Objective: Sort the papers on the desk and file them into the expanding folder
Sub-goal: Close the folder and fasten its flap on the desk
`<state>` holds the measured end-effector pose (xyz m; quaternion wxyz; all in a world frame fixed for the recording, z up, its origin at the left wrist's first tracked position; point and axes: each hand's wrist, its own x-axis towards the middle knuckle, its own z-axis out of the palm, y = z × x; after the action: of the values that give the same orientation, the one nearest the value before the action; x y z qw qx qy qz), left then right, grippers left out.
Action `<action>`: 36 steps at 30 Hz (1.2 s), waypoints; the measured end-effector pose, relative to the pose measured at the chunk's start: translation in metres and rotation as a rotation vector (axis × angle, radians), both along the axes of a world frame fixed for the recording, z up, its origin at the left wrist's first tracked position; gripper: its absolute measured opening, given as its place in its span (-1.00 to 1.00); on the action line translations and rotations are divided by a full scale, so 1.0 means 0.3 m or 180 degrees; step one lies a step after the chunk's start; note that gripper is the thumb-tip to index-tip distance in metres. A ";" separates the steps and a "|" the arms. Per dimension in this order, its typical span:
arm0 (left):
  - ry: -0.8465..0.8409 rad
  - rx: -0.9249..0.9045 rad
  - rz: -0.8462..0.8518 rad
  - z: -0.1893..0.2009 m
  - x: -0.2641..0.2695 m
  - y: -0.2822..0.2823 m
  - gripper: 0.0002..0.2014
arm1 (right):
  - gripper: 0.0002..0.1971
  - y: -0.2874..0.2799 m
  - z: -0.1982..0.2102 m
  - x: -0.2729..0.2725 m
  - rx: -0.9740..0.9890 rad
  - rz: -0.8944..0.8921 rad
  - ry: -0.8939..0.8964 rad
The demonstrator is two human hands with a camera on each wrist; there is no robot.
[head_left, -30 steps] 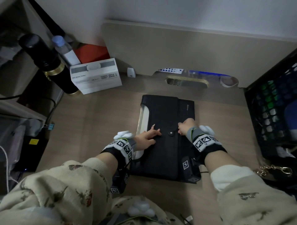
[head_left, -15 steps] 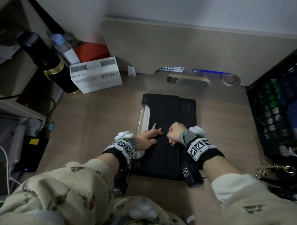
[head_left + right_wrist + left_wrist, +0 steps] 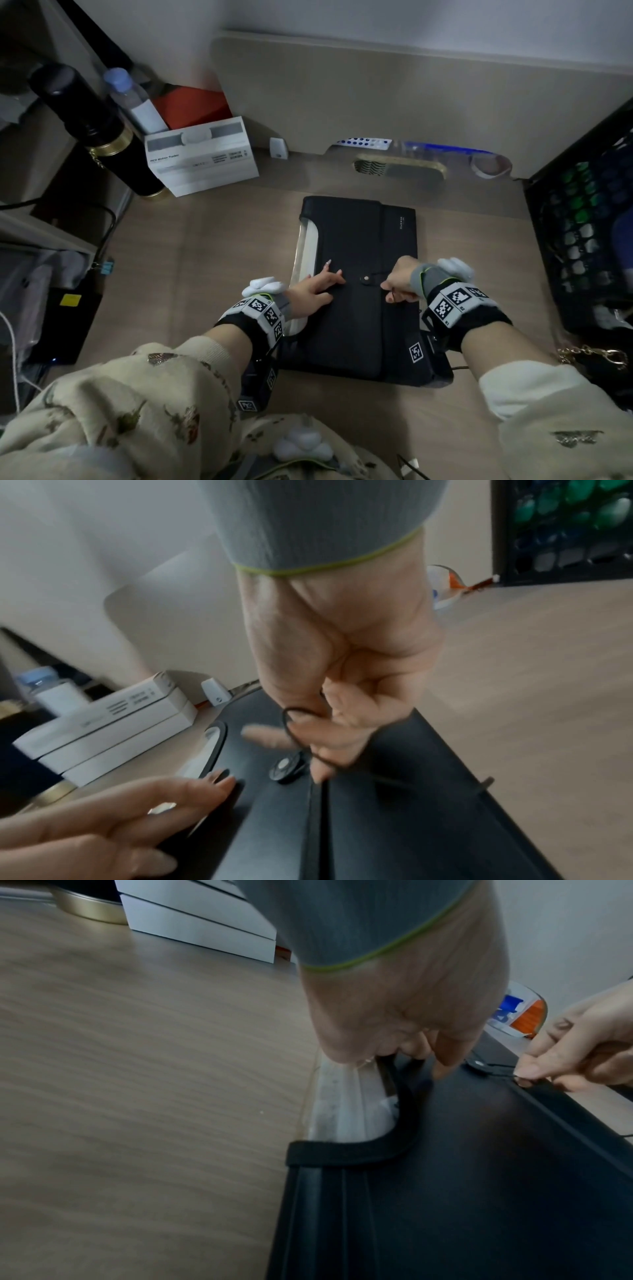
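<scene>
A black expanding folder (image 3: 356,240) lies flat on the wooden desk with its flap down. A pale, translucent strip of its pockets (image 3: 308,246) shows along its left edge. My left hand (image 3: 318,284) rests on the flap with straight fingers, just left of the round button (image 3: 365,279). My right hand (image 3: 400,281) is just right of the button, and its fingers pinch the thin black elastic cord (image 3: 291,729), looped near the button (image 3: 286,769). No loose papers show on the desk.
A white box (image 3: 202,154), a black flask (image 3: 92,126) and a water bottle (image 3: 133,99) stand at the back left. A black crate (image 3: 582,222) lines the right side. A tape roll (image 3: 489,164) sits by the back panel. A gold chain (image 3: 592,354) lies near right.
My right hand went left over the button, then drew back right with the elastic cord pinched in it. The left hand has stayed pressed on the flap.
</scene>
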<state>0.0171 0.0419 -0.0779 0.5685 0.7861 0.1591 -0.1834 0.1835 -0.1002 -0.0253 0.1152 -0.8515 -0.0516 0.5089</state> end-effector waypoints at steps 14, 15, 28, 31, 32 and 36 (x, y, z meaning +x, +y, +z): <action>0.0038 0.0103 0.0030 0.009 -0.001 -0.006 -0.56 | -0.86 0.113 -0.061 -0.063 0.0751 0.0373 -0.1304; 0.0023 0.0126 0.0008 0.006 -0.002 -0.004 -0.56 | -0.89 0.123 -0.062 -0.077 0.0721 0.0576 -0.1328; -0.0048 0.0117 -0.0011 -0.013 0.000 0.004 -0.55 | -0.87 0.067 -0.059 -0.166 0.0738 0.1551 -0.1412; -0.0071 0.0100 -0.0024 -0.022 -0.001 0.005 -0.57 | -0.91 0.026 -0.058 -0.156 0.0724 0.1144 -0.1224; -0.0071 0.0068 -0.0004 -0.027 0.000 0.006 -0.57 | -0.92 0.012 -0.060 -0.147 0.0706 0.0982 -0.1172; -0.0040 -0.0053 0.0032 -0.031 0.000 0.005 -0.57 | -0.88 -0.038 -0.064 -0.107 0.0672 0.0488 -0.0992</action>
<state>0.0172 0.0435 -0.0872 0.5769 0.7816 0.1579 -0.1769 0.1514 -0.1115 -0.0445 0.1554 -0.8967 -0.1866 0.3701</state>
